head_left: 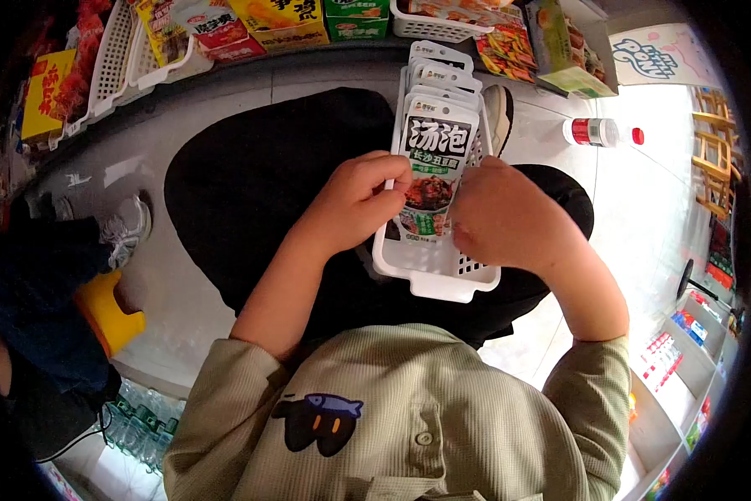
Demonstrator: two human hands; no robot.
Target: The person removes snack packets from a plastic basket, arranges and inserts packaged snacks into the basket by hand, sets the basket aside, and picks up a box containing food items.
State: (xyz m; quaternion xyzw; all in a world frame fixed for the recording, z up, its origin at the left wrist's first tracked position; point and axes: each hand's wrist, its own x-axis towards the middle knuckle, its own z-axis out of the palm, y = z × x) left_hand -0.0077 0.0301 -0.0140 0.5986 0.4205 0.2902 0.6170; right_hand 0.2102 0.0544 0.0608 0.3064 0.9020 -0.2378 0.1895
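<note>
A narrow white plastic basket [442,284] rests at my lap, its handle end toward me. Several snack packets of the same kind stand in a row toward its far end. The nearest snack packet [434,159], black, white and green with a picture of food, leans back facing me. My left hand [360,200] is closed, with thumb and forefinger at the packet's left edge. On the opposite edge, my right hand [513,213] is closed too, its fingertips partly hidden behind the knuckles.
Ahead, a low shelf holds white baskets [112,58] and boxed snacks [283,21]. A bottle with a red label [591,132] lies on the floor at right. To the left are another person's shoe [126,234], a yellow stool [112,313] and packed bottles [146,422].
</note>
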